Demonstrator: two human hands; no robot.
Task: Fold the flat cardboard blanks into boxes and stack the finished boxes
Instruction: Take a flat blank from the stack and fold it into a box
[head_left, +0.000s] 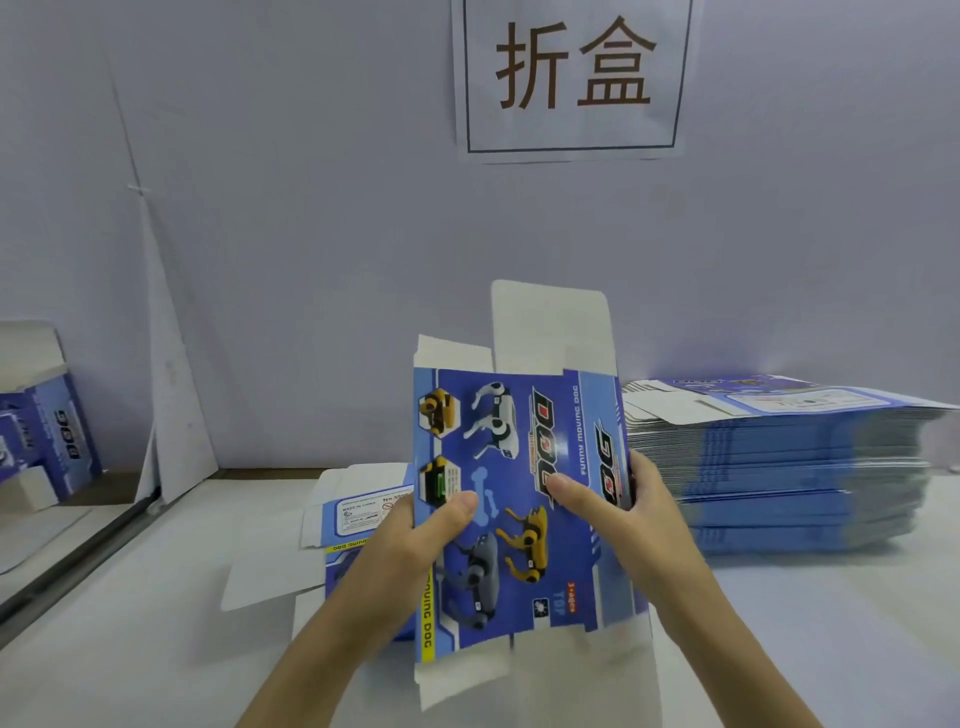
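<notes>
I hold a blue printed cardboard blank (519, 467) upright above the table, its white flaps sticking out at top and bottom. My left hand (415, 540) grips its left edge, thumb on the printed face. Along the right edge my right hand (623, 514) grips it, thumb across the front and fingers behind. Another flat blank (358, 514) lies on the table behind my left hand, partly hidden. A tall stack of flat blanks (779, 467) sits at the right. At the far left stands a folded blue box (47, 441) with its top flaps open.
A white table (156, 623) runs under everything, with a dark gap along its left side. A grey wall stands close behind, bearing a paper sign (571, 78) with two large characters. A white folded card (171, 389) leans against the wall at the left.
</notes>
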